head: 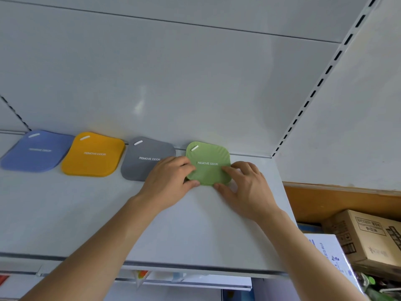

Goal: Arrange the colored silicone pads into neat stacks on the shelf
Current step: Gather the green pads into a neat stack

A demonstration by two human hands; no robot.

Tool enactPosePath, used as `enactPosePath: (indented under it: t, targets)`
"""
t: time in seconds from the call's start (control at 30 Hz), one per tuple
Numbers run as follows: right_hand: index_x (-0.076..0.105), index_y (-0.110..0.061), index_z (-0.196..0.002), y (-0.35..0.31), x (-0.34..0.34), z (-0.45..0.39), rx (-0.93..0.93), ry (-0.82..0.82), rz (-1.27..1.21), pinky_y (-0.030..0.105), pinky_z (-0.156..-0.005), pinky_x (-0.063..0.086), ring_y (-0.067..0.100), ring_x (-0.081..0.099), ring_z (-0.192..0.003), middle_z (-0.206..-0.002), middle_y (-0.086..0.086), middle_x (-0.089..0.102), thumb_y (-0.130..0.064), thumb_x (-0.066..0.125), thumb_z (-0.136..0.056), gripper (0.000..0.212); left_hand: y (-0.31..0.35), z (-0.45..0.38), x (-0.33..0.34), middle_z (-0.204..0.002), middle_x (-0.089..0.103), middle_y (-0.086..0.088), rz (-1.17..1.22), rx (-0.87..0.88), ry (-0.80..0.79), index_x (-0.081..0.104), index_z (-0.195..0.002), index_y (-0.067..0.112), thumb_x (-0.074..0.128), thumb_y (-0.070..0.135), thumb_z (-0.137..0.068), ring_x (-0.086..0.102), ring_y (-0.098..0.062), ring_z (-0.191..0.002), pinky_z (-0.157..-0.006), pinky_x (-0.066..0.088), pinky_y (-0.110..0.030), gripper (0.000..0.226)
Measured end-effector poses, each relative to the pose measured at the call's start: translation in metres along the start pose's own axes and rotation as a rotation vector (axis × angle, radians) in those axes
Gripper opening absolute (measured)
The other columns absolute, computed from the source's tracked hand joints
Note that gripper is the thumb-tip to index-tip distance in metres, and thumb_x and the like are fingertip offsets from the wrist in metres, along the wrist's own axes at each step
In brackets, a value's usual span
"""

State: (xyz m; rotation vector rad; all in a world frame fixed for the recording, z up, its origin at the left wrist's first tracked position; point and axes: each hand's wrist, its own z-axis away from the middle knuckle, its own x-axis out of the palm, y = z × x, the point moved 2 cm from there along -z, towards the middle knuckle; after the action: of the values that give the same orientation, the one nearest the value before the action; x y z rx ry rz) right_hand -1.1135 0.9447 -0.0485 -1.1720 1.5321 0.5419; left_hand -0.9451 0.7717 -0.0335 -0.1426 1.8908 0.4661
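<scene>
Both hands are working the green stack [207, 164], sitting right of centre in the frame at the back of the shelf [86, 213], last in a row after the blue stack [36, 152], yellow stack [93, 155] and grey stack [145, 159]. The left hand [171, 181] is pinching the green stack's left edge, thumb at the lower corner and fingers curled over the top. The right hand [245, 185] is doing the same at the lower right, fingers spread across the surface and thumb under the front edge. Looks like squaring-up, near the end of the job.

Risks as I judge them:
- Silicone is grippy and floppy. Squeezing from both sides is likely buckling the top pad rather than sliding it, so the layers could be fanning out instead of aligning.
- The left knuckles are overlapping the grey stack's right edge; any push leftward could be dragging that one out of line.
- The green stack is looking rotated against its neighbours; correcting with a twist could shear the lower pads.
- I cannot tell how many pads are in it, so hidden offset underneath is possible.
</scene>
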Motion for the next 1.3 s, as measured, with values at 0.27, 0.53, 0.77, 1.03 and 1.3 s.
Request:
enactPosePath:
  t: [0.27,0.53,0.77,1.03,1.3]
  targets:
    - [0.068,-0.025,-0.124,0.002,0.0,0.004,-0.039,0.032,-0.048,0.044,-0.094,0.052,0.029,0.057,-0.116,-0.128,0.0,0.06,-0.061,0.059,-0.09,0.05,-0.001,0.002,-0.002,-0.102,0.066,0.007,-0.003,0.032,-0.026,0.072,-0.107,0.021,0.064,0.05,-0.092,0.065,-0.025,-0.092,-0.081,0.052,-0.041,0.034]
    - [0.07,-0.023,-0.122,-0.003,0.001,0.005,-0.024,0.034,-0.034,0.043,-0.094,0.052,0.029,0.059,-0.114,-0.126,0.001,0.062,-0.06,0.059,-0.09,0.05,-0.003,0.002,-0.004,-0.105,0.073,-0.003,0.018,0.063,-0.059,0.076,-0.105,0.016,0.048,0.054,-0.091,0.068,-0.027,-0.099,-0.084,0.056,-0.043,0.049]
    - [0.071,-0.019,-0.119,-0.006,0.002,0.005,-0.013,0.031,-0.026,0.042,-0.097,0.051,0.027,0.06,-0.117,-0.125,0.001,0.066,-0.057,0.059,-0.091,0.049,-0.002,0.003,-0.005,-0.109,0.073,-0.008,0.064,0.027,-0.051,0.077,-0.107,0.012,0.06,0.043,-0.091,0.067,-0.028,-0.103,-0.086,0.052,-0.039,0.038]
    - [0.069,-0.016,-0.118,-0.008,0.004,0.005,-0.019,0.044,-0.01,0.042,-0.095,0.052,0.028,0.061,-0.114,-0.119,0.001,0.066,-0.055,0.058,-0.092,0.048,-0.003,0.005,0.004,-0.112,0.073,-0.004,0.007,0.057,-0.011,0.078,-0.106,0.017,0.066,0.04,-0.086,0.069,-0.026,-0.106,-0.104,0.044,-0.039,0.033]
    - [0.052,-0.02,-0.142,-0.01,0.004,0.009,0.047,-0.01,0.049,0.046,-0.107,0.045,0.032,0.047,-0.136,-0.143,0.007,0.054,-0.065,0.046,-0.094,0.066,0.004,0.009,-0.002,-0.134,0.063,-0.01,-0.039,0.045,0.047,0.072,-0.121,0.014,0.077,0.036,-0.084,0.057,-0.035,-0.127,-0.104,0.049,-0.049,0.043]
